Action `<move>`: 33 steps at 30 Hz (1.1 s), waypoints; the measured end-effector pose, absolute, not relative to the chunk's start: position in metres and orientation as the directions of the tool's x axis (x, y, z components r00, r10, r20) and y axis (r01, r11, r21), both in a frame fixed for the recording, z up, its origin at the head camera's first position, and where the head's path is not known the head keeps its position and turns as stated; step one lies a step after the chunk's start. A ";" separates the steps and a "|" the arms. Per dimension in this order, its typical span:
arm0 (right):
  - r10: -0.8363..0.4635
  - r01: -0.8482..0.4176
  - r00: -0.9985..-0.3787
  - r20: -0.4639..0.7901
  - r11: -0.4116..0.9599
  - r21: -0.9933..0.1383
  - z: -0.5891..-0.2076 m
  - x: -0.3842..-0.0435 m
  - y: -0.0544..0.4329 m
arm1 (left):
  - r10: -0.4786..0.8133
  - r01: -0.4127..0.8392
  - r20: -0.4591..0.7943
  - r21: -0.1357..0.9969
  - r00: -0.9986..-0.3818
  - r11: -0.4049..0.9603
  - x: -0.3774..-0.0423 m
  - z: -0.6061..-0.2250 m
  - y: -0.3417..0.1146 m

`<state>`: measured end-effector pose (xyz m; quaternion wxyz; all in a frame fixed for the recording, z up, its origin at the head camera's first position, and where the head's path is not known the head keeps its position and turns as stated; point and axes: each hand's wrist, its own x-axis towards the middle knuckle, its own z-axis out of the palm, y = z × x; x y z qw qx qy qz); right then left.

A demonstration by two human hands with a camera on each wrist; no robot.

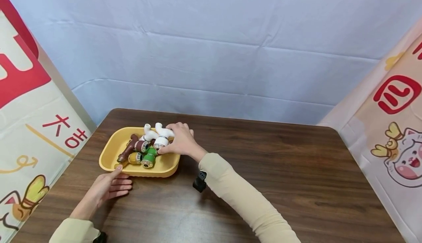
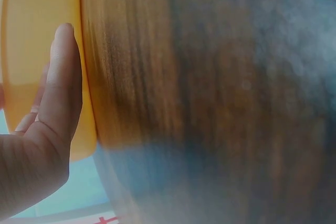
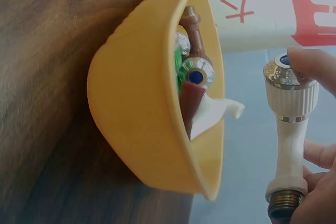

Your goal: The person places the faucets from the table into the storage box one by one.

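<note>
A yellow plastic basin (image 1: 108,155) stands at the table's left and holds several faucets. My right hand (image 1: 180,139) grips a white faucet (image 1: 161,141) over its right half; in the right wrist view this faucet (image 3: 290,135) is lifted above the rim, its threaded end bare. With the thumb over the front-left rim and the fingers outside against the wall, my left hand (image 1: 110,187) holds the basin. Inside lie a brown faucet (image 1: 128,150), a green faucet (image 1: 149,159), a yellow faucet (image 1: 134,158) and another white faucet (image 1: 148,134), partly overlapping.
The dark wooden table (image 1: 263,184) extends far to the right of the basin. A pale cloth (image 1: 211,52) hangs behind it, with printed banners (image 1: 395,137) at both sides. A black wrist camera (image 1: 199,182) sits on the right sleeve.
</note>
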<state>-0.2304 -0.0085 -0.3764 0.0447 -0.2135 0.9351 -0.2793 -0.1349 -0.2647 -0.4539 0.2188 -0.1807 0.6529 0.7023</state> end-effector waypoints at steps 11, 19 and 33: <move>-0.427 -0.373 -0.904 0.013 0.774 -0.512 -0.382 -0.226 -0.025 | 0.066 -0.541 -0.538 0.839 -0.841 -0.052 -0.135 -0.453 -0.263; -0.408 -0.345 -0.913 -0.012 0.785 -0.514 -0.394 -0.224 -0.039 | 0.064 -0.540 -0.536 0.840 -0.842 -0.050 -0.134 -0.452 -0.264; -0.369 -0.292 -0.928 -0.055 0.810 -0.509 -0.407 -0.220 -0.049 | 0.056 -0.520 -0.517 0.853 -0.854 -0.058 -0.134 -0.455 -0.263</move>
